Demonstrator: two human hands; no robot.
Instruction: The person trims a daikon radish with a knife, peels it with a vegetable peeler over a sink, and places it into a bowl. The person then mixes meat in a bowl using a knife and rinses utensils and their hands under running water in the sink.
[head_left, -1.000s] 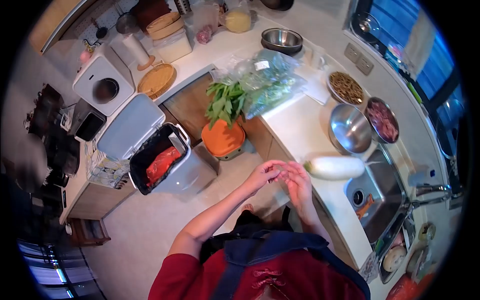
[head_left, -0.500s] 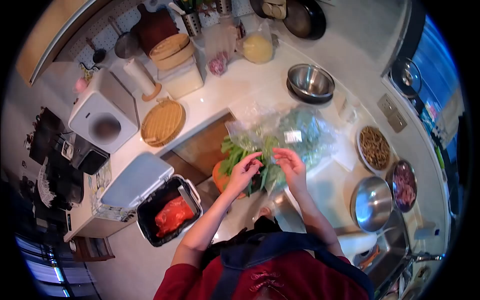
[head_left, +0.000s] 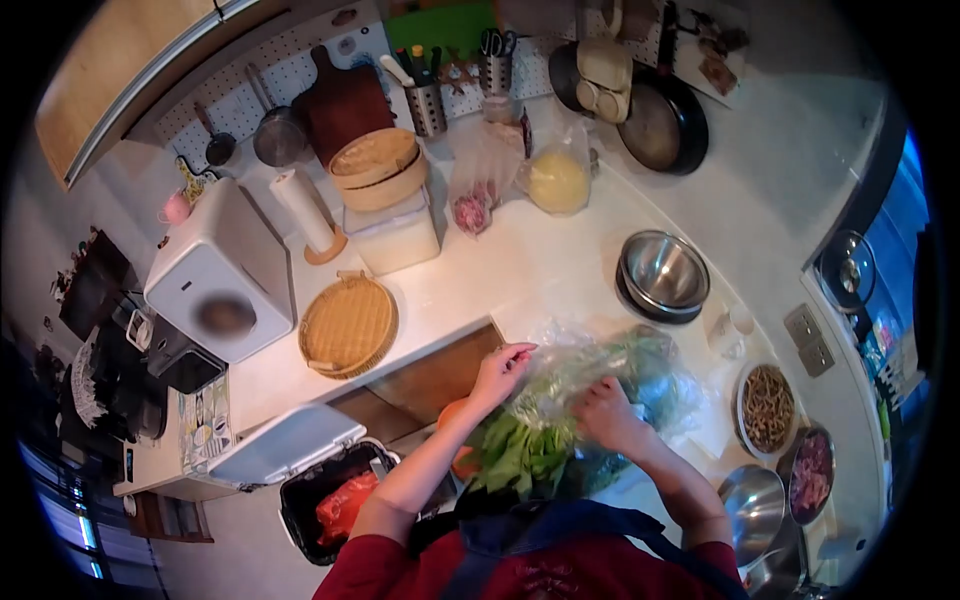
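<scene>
Leafy greens [head_left: 520, 452] lie partly inside a clear plastic bag [head_left: 645, 365] at the counter's near edge, their leaves sticking out toward me. At the upper left of the greens, my left hand [head_left: 503, 372] has its fingers bent together at the bag's edge; what lies between them is too small to make out. My right hand [head_left: 608, 410] rests on the bag over the greens with curled fingers, and whether it pinches the plastic is unclear.
Steel bowls [head_left: 664, 274] stand behind the bag. A woven tray [head_left: 349, 325] lies on the left of the counter [head_left: 455, 285]. To the right are a dish of brown strips [head_left: 767, 409], a bowl of meat [head_left: 811, 475] and a steel bowl [head_left: 752, 512]. An open bin [head_left: 330, 490] stands lower left.
The view has swung up and left toward the back counter. Both hands have gone from the air beside the white radish to the bagged greens, and my right hand has come down on the bag.
</scene>
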